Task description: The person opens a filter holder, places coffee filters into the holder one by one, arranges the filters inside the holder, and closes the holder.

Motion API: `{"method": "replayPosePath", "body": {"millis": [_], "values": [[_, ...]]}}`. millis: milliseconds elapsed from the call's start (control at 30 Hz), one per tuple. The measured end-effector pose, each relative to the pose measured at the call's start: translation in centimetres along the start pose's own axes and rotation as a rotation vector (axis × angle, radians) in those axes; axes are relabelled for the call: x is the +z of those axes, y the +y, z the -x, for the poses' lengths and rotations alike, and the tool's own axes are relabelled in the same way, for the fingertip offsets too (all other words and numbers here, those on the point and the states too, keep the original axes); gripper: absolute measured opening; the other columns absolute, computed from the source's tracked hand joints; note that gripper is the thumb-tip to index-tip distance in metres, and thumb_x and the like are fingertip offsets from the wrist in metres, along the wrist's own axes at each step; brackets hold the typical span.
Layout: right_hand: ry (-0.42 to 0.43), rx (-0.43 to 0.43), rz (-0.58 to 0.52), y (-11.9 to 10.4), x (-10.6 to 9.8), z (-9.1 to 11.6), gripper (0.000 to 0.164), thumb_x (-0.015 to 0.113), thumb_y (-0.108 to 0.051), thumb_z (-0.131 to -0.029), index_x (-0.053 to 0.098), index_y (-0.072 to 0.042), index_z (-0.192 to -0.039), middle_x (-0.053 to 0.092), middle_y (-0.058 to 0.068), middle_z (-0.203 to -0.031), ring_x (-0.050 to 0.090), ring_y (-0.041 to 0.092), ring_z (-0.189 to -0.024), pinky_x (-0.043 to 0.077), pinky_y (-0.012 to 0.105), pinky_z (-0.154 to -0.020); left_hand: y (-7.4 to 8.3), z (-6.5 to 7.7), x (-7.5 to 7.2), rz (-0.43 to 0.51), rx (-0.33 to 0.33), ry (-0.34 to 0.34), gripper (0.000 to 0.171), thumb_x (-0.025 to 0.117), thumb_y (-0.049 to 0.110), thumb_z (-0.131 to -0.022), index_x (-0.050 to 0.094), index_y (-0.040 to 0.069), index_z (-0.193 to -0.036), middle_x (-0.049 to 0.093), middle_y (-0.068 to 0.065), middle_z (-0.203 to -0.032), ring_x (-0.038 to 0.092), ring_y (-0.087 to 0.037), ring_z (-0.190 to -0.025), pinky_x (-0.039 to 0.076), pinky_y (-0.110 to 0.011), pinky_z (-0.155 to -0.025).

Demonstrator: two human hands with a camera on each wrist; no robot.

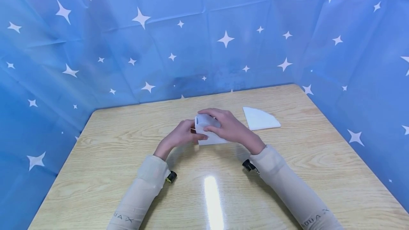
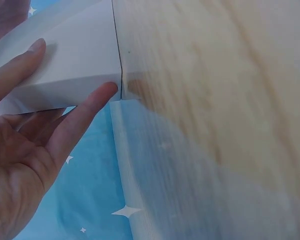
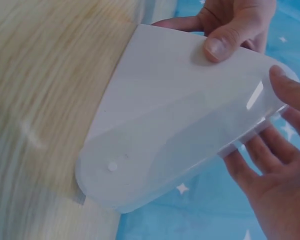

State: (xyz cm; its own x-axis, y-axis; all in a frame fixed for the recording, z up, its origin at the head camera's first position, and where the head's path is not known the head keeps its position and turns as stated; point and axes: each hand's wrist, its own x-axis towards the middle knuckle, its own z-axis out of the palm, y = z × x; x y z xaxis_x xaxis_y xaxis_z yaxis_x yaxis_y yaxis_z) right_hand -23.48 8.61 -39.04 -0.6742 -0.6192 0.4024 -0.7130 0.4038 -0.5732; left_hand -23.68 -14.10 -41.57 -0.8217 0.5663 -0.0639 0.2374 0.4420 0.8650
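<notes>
A white, smooth box-like case [image 1: 211, 139] stands on one edge on the table between both hands. Its long lower edge meets the wood, and in the right wrist view the case [image 3: 140, 100] has a glossy surface, a rounded end and a small round spot. My left hand [image 1: 182, 134] grips the left end, thumb on the near face and other fingers partly hidden beyond. From above right, my right hand [image 1: 231, 127] holds the case, thumb on its near face. In the left wrist view, the left hand [image 2: 20, 165] has one fingertip at the case's corner.
A flat white quarter-circle piece [image 1: 260, 120] lies on the wooden table [image 1: 112, 144], right of and beyond the case. Blue star-patterned cloth [image 1: 191, 45] hangs behind the table and along its sides. A bright light streak [image 1: 213, 201] reflects off the tabletop.
</notes>
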Motion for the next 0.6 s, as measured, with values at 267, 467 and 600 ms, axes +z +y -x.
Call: {"method": "replayPosePath", "body": {"millis": [267, 467, 600], "values": [[0.010, -0.014, -0.021, -0.06, -0.42, -0.01, 0.054, 0.075, -0.016, -0.096, 0.057, -0.013, -0.146, 0.063, 0.009, -0.145, 0.068, 0.027, -0.119, 0.060, 0.044, -0.093, 0.04, 0.02, -0.04, -0.003, -0.001, 0.008, 0.034, 0.077, 0.017, -0.094, 0.068, 0.013, -0.126, 0.075, -0.010, -0.109, 0.073, -0.037, -0.083, 0.063, -0.049, -0.072], [0.020, -0.068, 0.000, -0.02, -0.47, 0.08, 0.042, 0.074, -0.016, -0.097, 0.064, -0.013, -0.138, 0.069, 0.007, -0.135, 0.068, 0.024, -0.116, 0.059, 0.040, -0.088, 0.02, 0.00, -0.02, -0.017, -0.003, 0.013, 0.032, 0.078, 0.018, -0.094, 0.069, 0.013, -0.125, 0.075, -0.010, -0.106, 0.073, -0.031, -0.078, 0.063, -0.049, -0.071], [0.024, -0.071, 0.012, -0.06, -0.55, 0.07, 0.041, 0.075, -0.015, -0.096, 0.066, -0.013, -0.136, 0.070, 0.007, -0.133, 0.069, 0.024, -0.115, 0.059, 0.039, -0.087, 0.05, 0.01, -0.01, -0.024, -0.005, 0.016, 0.033, 0.078, 0.019, -0.094, 0.069, 0.013, -0.125, 0.075, -0.009, -0.105, 0.073, -0.029, -0.077, 0.063, -0.048, -0.071]]}}
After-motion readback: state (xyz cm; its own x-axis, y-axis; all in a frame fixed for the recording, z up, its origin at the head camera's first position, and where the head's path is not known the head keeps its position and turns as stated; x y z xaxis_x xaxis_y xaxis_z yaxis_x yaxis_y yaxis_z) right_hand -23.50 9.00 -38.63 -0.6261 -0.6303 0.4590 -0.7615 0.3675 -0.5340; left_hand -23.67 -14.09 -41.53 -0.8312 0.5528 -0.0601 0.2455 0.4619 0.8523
